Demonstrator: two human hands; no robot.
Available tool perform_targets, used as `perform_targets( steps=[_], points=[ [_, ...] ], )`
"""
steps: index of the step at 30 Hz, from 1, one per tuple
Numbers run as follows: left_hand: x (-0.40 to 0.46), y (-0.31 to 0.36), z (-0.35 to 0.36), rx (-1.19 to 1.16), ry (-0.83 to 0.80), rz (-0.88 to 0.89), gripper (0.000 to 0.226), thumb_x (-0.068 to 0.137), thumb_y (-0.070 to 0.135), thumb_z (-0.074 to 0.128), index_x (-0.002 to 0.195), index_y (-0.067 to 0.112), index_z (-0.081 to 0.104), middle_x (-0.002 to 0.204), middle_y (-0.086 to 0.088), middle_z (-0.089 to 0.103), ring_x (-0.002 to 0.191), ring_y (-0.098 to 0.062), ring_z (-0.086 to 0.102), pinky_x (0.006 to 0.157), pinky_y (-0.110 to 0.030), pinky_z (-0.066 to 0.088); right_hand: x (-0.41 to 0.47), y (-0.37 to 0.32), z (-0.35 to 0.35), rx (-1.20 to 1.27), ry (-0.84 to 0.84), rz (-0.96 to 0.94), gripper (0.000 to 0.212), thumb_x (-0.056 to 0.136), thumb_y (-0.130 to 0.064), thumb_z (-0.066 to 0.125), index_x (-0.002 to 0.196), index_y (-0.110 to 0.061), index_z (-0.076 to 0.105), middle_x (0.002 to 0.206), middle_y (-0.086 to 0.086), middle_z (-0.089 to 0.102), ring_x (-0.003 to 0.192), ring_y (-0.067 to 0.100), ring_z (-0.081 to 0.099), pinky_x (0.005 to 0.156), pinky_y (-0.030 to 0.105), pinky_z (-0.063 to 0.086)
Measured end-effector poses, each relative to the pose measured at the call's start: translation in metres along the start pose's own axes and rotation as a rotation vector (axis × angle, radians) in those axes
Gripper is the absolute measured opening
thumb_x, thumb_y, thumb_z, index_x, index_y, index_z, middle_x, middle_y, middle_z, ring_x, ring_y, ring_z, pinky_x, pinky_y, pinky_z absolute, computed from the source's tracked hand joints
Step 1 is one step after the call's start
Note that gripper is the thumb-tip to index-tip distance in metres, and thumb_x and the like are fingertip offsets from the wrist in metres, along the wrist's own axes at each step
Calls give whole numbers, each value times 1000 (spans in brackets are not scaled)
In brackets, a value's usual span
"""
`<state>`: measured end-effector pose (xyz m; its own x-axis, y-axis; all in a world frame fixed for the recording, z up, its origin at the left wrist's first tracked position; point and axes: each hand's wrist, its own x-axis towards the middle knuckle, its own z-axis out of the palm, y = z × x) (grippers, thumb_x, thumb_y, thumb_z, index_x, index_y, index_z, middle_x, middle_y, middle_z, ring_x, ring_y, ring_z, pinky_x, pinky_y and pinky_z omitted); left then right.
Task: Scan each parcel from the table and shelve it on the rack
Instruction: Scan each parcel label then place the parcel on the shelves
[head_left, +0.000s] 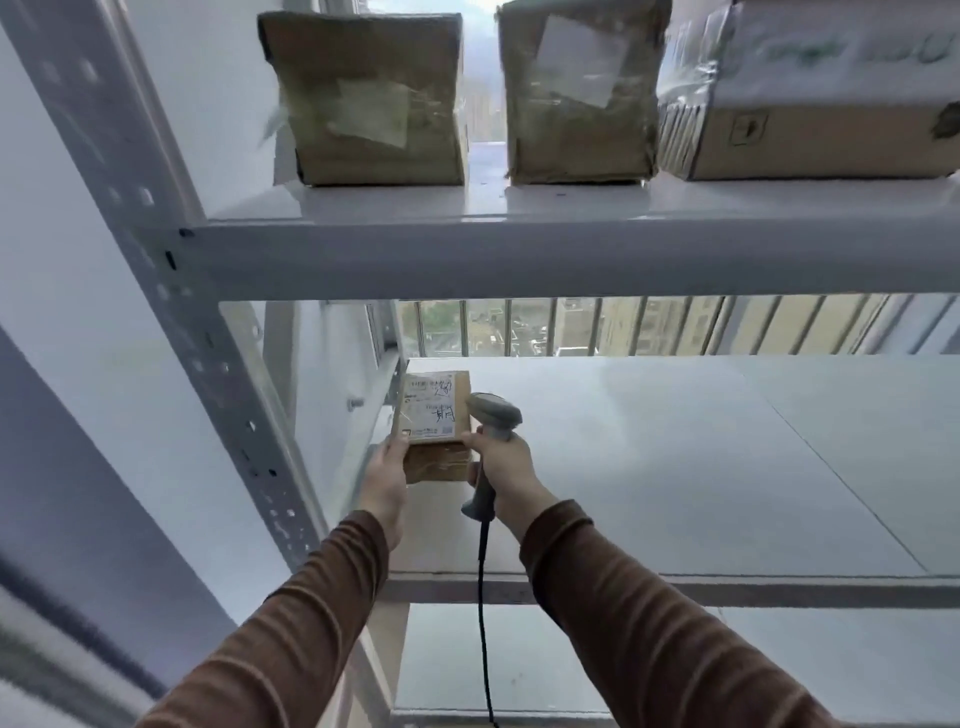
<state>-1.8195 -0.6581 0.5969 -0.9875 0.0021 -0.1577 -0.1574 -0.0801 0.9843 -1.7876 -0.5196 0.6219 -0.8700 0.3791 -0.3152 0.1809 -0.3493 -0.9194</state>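
- The left hand cups the left side of the small parcel, fingers curled against it.
- That parcel sits at the far left corner of the rack's middle shelf, close beside the perforated upright, label facing up.
- The right hand is wrapped around the scanner, thumb touching the parcel's right side.
- Risk: the trailing cable could catch the shelf's front edge, or the scanner could knock the parcel askew.
- Three boxes stand on the upper shelf.
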Motion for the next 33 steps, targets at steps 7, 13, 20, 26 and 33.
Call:
perform_targets(
  steps=[7, 13, 20, 26, 33],
  points=[
    [43, -6, -16, -59, 5, -36, 36, 111, 33, 43, 142, 19, 55, 134, -1, 61, 124, -21, 54, 106, -34, 38, 26, 12, 46, 17, 79, 18, 15, 90, -6, 71, 87, -15, 60, 71, 5, 55, 51, 19, 47, 49, 26, 40],
    [54, -15, -6, -13, 67, -33, 35, 111, 41, 41, 140, 25, 52, 146, -5, 55, 124, -20, 48, 108, -34, 35, 31, 14, 49, 11, 123, 20, 18, 90, -13, 75, 85, -15, 58, 71, 4, 52, 51, 18, 45, 46, 21, 38],
    [37, 11, 5, 280, 168, 338, 63, 106, 41, 52, 159, 13, 35, 167, -10, 31, 156, -27, 23, 128, -47, 18, 15, 0, 19, 9, 207, -83, 16, 92, -19, 72, 104, -16, 62, 82, 3, 57, 61, 17, 50, 56, 27, 51],
    [-22, 34, 86, 196, -234, 470, 56, 108, 33, 51, 160, 22, 34, 167, 2, 33, 153, -16, 28, 126, -39, 22, -34, -28, -59, -116, 394, -242, 22, 90, -26, 71, 109, -17, 64, 79, 2, 59, 65, 18, 53, 61, 31, 50],
    [-137, 7, 212, 120, -722, 246, 48, 105, 29, 55, 152, 23, 46, 157, 6, 47, 145, -15, 43, 123, -43, 34, -135, -43, -205, -202, 774, -365, 14, 86, -29, 71, 95, -24, 61, 75, 1, 63, 63, 18, 57, 65, 37, 53]
  ],
)
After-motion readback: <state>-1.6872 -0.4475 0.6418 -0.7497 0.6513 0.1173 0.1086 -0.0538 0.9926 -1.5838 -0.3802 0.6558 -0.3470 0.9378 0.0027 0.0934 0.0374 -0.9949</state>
